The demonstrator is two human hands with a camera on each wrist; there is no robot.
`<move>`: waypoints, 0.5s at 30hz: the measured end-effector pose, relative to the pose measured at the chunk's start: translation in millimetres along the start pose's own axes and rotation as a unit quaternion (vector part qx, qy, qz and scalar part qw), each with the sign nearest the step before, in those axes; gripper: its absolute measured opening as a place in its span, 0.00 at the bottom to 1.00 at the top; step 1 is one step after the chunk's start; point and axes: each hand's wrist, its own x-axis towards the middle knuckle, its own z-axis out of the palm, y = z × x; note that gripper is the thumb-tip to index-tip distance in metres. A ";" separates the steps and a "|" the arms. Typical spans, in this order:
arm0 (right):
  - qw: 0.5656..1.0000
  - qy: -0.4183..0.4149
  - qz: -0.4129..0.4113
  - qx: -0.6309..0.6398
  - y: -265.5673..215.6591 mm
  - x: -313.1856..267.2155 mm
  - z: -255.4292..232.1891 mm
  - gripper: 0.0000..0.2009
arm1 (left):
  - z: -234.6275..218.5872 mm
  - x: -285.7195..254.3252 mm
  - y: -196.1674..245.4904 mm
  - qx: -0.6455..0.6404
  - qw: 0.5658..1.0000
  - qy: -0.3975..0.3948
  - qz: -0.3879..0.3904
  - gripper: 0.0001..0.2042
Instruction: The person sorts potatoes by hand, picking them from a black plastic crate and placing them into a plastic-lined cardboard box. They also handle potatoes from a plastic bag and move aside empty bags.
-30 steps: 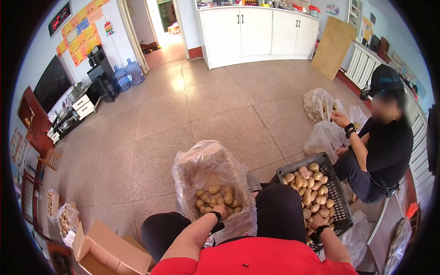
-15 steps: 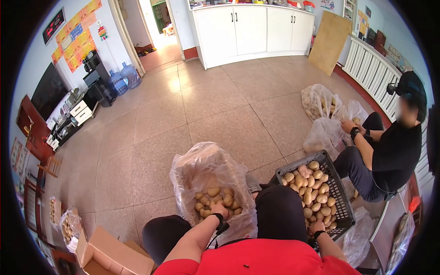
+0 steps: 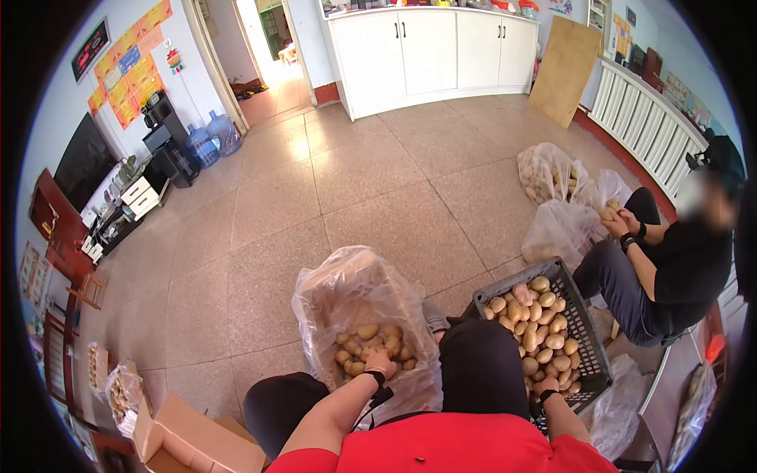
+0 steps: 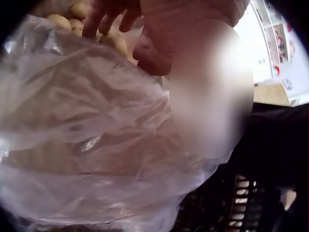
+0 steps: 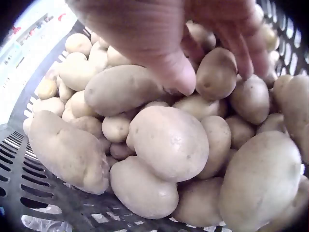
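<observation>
Two lots of potatoes [image 3: 544, 319]: one pile in a black slatted crate [image 3: 581, 315], another down in a clear plastic bag [image 3: 319, 276], mouth wide open. Left hand [image 3: 380, 363] is loosely open over the bag's pile, right hand [image 3: 546, 385] is open too, fingers down among the crate's spuds. By its thumb, a long potato [image 5: 120, 89] lies roughly crosswise in the right wrist view; a lumpy one [image 5: 67, 152] slants down to the right.

Potatoes [image 3: 554, 342] in crate [image 3: 589, 324], right of seemingly boxed bag [image 3: 404, 285].

A home room — white cabinets [image 3: 430, 59], water jugs [image 3: 213, 140].
</observation>
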 end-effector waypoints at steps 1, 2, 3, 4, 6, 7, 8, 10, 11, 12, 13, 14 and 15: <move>1.000 -0.001 0.000 -0.001 -3.7 -1.3 -2.6 0.30 | -3.8 -2.0 3.8 0.079 0.996 -0.014 0.051 0.17; 1.000 0.013 0.009 0.009 -7.4 -3.9 -3.2 0.29 | -5.3 -2.4 5.0 0.079 0.996 -0.016 0.050 0.17; 0.999 0.026 0.020 0.016 -5.4 -6.1 -2.5 0.29 | -2.3 -2.7 4.1 0.095 0.990 -0.025 0.096 0.17; 0.999 0.032 0.008 0.007 -5.9 -6.7 -2.3 0.29 | 4.8 -4.4 1.7 0.111 0.983 -0.039 0.142 0.16; 0.997 -0.042 -0.042 -0.043 -2.2 1.3 -1.5 0.30 | 17.0 4.6 -4.0 0.200 0.957 -0.040 0.206 0.16; 0.998 -0.027 -0.045 -0.042 -0.5 -1.0 -1.6 0.28 | 13.3 6.9 -1.4 0.205 0.954 -0.081 0.201 0.17; 0.988 -0.036 -0.108 -0.106 3.3 -9.2 -11.0 0.27 | 35.8 -16.1 -11.0 0.198 0.954 -0.092 0.207 0.16; 0.997 0.023 -0.063 -0.048 -5.1 -21.5 -26.4 0.23 | 10.0 11.8 -9.4 0.184 0.961 -0.115 0.170 0.15; 0.993 0.071 -0.071 -0.066 0.1 -25.2 -33.7 0.22 | 14.0 13.3 -16.8 0.167 0.966 -0.107 0.168 0.16; 0.989 0.116 -0.063 -0.071 9.2 -19.0 -33.3 0.18 | 12.2 9.4 -17.8 0.183 0.967 -0.093 0.152 0.16; 0.979 0.180 -0.071 -0.059 -1.1 -36.6 -51.0 0.18 | 16.5 14.0 -24.5 0.218 0.959 -0.085 0.161 0.17; 0.981 0.168 -0.060 -0.078 -4.8 -42.2 -64.8 0.19 | 12.9 11.2 -24.0 0.199 0.965 -0.094 0.144 0.17; 0.979 0.178 -0.041 -0.095 -1.5 -38.4 -67.5 0.21 | 3.2 7.0 -19.3 0.180 0.971 -0.098 0.126 0.18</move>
